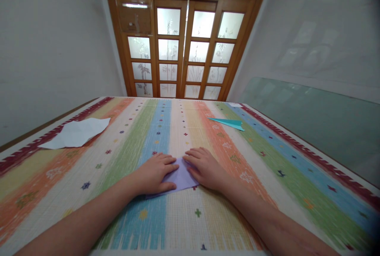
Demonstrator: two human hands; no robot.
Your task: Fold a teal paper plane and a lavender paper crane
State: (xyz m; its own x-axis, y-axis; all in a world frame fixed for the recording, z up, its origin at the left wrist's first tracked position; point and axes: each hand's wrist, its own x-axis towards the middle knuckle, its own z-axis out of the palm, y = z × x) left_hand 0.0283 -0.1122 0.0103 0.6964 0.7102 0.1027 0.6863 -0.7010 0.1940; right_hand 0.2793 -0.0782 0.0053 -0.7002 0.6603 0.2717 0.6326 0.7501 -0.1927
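A folded sheet of purple paper (181,177) lies on the striped tablecloth (184,212) near the front of the table. My left hand (154,173) rests flat over its left part, fingers stretched out and pointing right. From the other side my right hand (204,168) lies on its right part, fingers extended toward the left. Between the two hands the middle of the paper shows; its outer ends are mostly covered. Both hands press from above, and neither grips the paper.
A white sheet of paper (77,132) with uneven edges lies at the left. Toward the right sits a teal paper plane (228,123). A small white piece (235,105) is near the far right edge. Wooden doors with glass panes (184,46) stand beyond the table, between pale walls.
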